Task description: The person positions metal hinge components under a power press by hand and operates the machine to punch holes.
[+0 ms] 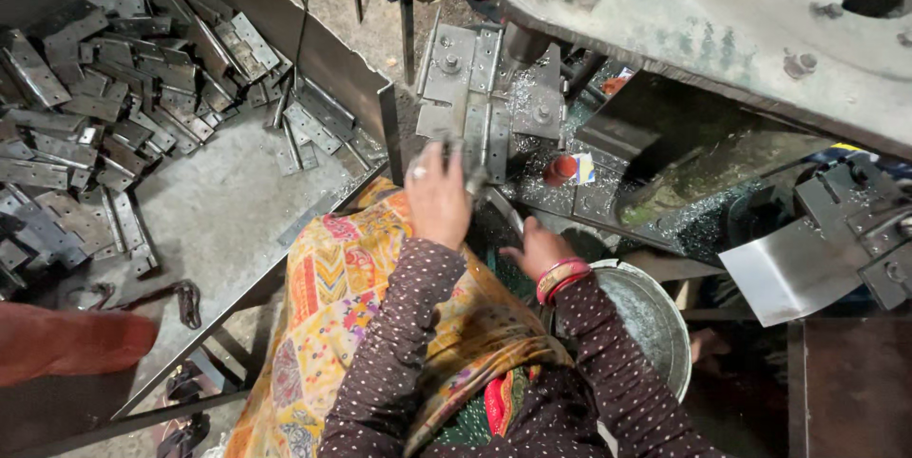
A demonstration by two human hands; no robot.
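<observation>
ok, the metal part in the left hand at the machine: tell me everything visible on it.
The hinge looks like a grey steel strap hinge, dull and unpainted, with a knuckle line running lengthwise. It stands roughly upright against the machine's fixture plate, below the spindle. The left hand closes its grip on the hinge's lower end, hiding that part; a ring shows on one finger. Metal chips lie beside it. The right hand sits lower and apart, not touching it. Holes or finer detail cannot be made out.
</observation>
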